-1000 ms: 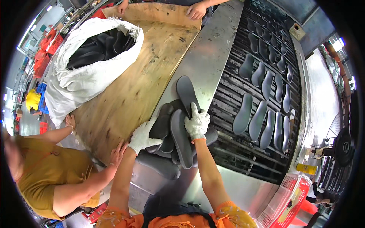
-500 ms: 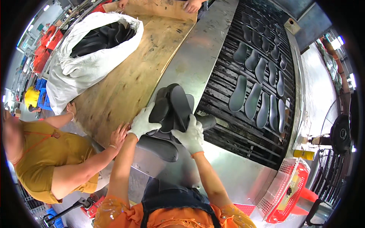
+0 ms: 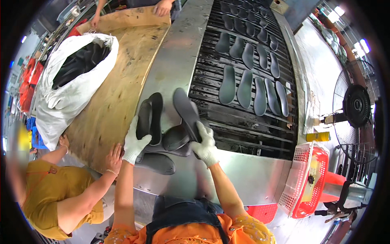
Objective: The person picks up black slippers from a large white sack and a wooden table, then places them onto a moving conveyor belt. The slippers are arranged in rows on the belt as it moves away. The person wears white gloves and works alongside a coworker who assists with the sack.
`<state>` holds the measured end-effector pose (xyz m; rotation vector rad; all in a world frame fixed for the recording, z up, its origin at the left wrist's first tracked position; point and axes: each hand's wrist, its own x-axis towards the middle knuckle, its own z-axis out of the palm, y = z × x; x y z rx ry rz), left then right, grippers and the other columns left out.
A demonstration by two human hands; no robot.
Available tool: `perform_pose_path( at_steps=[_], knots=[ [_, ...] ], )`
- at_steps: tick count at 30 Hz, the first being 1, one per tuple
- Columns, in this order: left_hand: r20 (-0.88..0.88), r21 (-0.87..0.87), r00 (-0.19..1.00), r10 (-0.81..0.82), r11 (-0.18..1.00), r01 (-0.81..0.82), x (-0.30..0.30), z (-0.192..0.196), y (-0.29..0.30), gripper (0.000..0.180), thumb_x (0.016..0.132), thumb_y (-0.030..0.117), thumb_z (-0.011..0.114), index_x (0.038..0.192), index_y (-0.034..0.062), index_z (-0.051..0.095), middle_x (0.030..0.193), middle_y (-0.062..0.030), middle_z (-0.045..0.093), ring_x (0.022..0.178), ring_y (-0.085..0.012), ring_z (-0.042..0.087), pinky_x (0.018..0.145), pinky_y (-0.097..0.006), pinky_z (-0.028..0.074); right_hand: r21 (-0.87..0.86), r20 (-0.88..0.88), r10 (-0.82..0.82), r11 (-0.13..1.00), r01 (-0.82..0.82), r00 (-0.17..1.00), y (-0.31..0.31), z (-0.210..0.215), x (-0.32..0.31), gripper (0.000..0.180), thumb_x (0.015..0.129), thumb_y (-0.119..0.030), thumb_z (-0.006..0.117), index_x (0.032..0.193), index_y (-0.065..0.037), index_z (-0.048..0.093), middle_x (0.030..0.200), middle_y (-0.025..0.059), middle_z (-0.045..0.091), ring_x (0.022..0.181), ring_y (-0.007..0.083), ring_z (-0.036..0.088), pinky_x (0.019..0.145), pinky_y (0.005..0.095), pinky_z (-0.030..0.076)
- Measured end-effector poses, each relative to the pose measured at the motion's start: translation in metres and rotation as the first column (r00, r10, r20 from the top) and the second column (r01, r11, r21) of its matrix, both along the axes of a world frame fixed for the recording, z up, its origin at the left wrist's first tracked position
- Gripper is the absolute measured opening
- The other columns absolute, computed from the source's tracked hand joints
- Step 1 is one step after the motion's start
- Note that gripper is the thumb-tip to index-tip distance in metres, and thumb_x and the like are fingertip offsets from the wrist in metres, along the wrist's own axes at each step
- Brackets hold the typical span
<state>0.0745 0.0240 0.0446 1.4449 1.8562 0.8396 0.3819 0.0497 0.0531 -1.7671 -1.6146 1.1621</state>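
Observation:
My left hand (image 3: 135, 143), in a white glove, curls round the outer side of dark insoles (image 3: 144, 121) standing on edge, its thumb stretched toward the pile. In my right hand (image 3: 206, 145), also gloved, is a dark grey insole (image 3: 185, 106), tilted up with its rounded end pointing away from me. Between the hands, more insoles overlap on the metal ledge, one of them a folded-looking insole (image 3: 175, 137). A single insole (image 3: 159, 164) lies flat nearer to me, below my left hand. My right fingertips hide part of the insole's lower end.
Right of the ledge, a slatted conveyor (image 3: 239, 130) carries rows of insoles (image 3: 245, 89). A white sack (image 3: 77, 95) of dark pieces lies on a wooden board (image 3: 109, 87). One co-worker (image 3: 61, 191) stands at left; another's hands (image 3: 163, 7) show beyond. Red basket (image 3: 313, 179) and fan (image 3: 357, 105) are right.
My hands have moved apart, splitting the insole bundle: some stay with the left hand, while the right hand lifts one away. The whole view has shifted, so surroundings appear farther left.

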Motion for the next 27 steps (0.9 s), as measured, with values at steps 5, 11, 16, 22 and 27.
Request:
perform_pose_path(
  at_steps=[5, 11, 16, 22, 27],
  knots=[
    [0.538, -0.018, 0.840, -0.066, 0.996, 0.090, 0.069, 0.000, 0.020, 0.081, 0.084, 0.025, 0.072, 0.153, -0.0030, 0.038, 0.143, -0.0200, 0.053, 0.117, -0.0285, 0.063, 0.104, -0.037, 0.049, 0.066, 0.106, -0.349, 0.937, 0.343, 0.931, -0.031, -0.025, 0.093, 0.086, 0.069, -0.014, 0.072, 0.152, -0.013, 0.047, 0.133, 0.0232, 0.045, 0.120, 0.0400, 0.052, 0.107, 0.0407, 0.044],
    [0.952, -0.259, 0.221, 0.212, 0.943, 0.212, 0.218, -0.022, 0.052, 0.044, 0.095, 0.015, 0.059, 0.137, 0.0053, 0.050, 0.112, -0.0099, 0.063, 0.090, -0.0238, 0.068, 0.074, -0.038, 0.061, 0.042, 0.290, -0.504, 0.856, 0.516, 0.813, -0.035, -0.046, 0.172, 0.087, 0.072, -0.020, 0.072, 0.154, -0.018, 0.044, 0.143, 0.0263, 0.042, 0.131, 0.0417, 0.047, 0.112, 0.0445, 0.040],
    [0.896, -0.289, 0.412, 0.165, 0.921, 0.260, 0.302, -0.072, 0.075, 0.043, 0.097, 0.019, 0.059, 0.137, 0.0029, 0.057, 0.121, -0.0063, 0.065, 0.109, -0.0147, 0.060, 0.096, -0.031, 0.050, 0.028, 0.437, -0.483, 0.850, 0.526, 0.758, -0.020, -0.052, 0.193, 0.086, 0.076, -0.026, 0.075, 0.155, -0.014, 0.042, 0.142, 0.0279, 0.046, 0.132, 0.0439, 0.045, 0.111, 0.0492, 0.039],
    [0.461, -0.113, 0.870, -0.176, 0.960, 0.254, 0.302, -0.082, 0.065, 0.052, 0.091, 0.012, 0.066, 0.140, 0.0009, 0.054, 0.135, -0.0150, 0.063, 0.127, -0.0272, 0.058, 0.111, -0.036, 0.041, 0.144, 0.354, -0.569, 0.817, 0.558, 0.742, -0.032, -0.054, 0.223, 0.078, 0.076, -0.020, 0.074, 0.149, -0.013, 0.046, 0.130, 0.0268, 0.052, 0.122, 0.0437, 0.050, 0.104, 0.0505, 0.043],
    [-0.608, 0.040, 0.753, -0.252, 0.937, 0.347, 0.238, -0.052, 0.056, 0.072, 0.073, 0.021, 0.083, 0.140, 0.0158, 0.057, 0.134, -0.0136, 0.058, 0.126, -0.0344, 0.053, 0.105, -0.049, 0.042, 0.182, 0.487, -0.599, 0.782, 0.597, 0.636, -0.049, -0.066, 0.264, 0.077, 0.078, -0.025, 0.075, 0.148, -0.011, 0.046, 0.129, 0.0282, 0.052, 0.117, 0.0445, 0.054, 0.101, 0.0501, 0.046]
  ],
)
